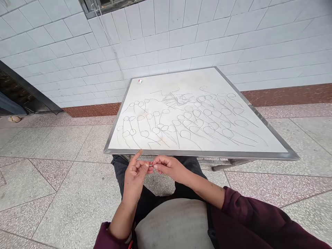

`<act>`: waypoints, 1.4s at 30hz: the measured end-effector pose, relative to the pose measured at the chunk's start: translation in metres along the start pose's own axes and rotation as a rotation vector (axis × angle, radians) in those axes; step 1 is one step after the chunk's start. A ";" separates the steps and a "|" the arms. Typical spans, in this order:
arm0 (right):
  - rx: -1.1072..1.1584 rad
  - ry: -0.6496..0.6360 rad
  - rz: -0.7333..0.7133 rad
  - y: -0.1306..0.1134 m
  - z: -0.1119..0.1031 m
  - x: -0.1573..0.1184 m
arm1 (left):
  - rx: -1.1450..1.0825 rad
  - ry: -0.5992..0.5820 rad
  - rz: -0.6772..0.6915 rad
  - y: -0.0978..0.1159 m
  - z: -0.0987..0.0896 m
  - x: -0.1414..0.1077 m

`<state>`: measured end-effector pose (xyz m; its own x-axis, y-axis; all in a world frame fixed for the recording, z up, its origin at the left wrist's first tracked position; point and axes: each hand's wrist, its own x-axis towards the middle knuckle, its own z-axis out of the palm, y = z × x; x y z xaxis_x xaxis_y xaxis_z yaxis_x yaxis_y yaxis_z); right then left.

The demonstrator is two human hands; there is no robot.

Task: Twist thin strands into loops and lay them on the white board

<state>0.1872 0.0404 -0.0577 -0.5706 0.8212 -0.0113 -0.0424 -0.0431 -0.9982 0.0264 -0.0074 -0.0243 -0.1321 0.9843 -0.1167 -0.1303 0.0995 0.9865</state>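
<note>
Just below the near edge of the table, my left hand [137, 173] and my right hand [167, 167] meet fingertip to fingertip. A thin wire [151, 165] is pinched between thumb and fingers of both, and most of it is hidden or too fine to follow. The left index finger points up and away from the pinch. On the white tabletop [166, 143] lie several thin dark wires, many ending in a round or oval loop [185, 134] with a long tail. Towards the back, a tangled heap of wires [175, 99] lies without clear order.
A small white and red object [140, 82] sits at the table's back left corner. The table has a grey metal rim [207, 153] and stands against a tiled wall [181, 41]. My legs are under its near edge, above a speckled floor [62, 193].
</note>
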 end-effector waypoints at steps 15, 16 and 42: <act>-0.004 -0.042 -0.006 -0.006 -0.002 -0.002 | 0.053 0.090 0.034 -0.003 0.002 0.000; -0.035 -0.041 -0.022 -0.006 -0.001 -0.003 | 0.057 0.118 0.045 -0.002 0.001 0.000; -0.827 0.101 -0.513 -0.011 0.013 -0.007 | 0.026 0.320 0.178 0.007 -0.018 -0.011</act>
<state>0.1806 0.0274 -0.0457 -0.5686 0.6757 0.4691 0.3453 0.7137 -0.6095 0.0088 -0.0200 -0.0183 -0.4522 0.8913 0.0312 -0.0534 -0.0620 0.9966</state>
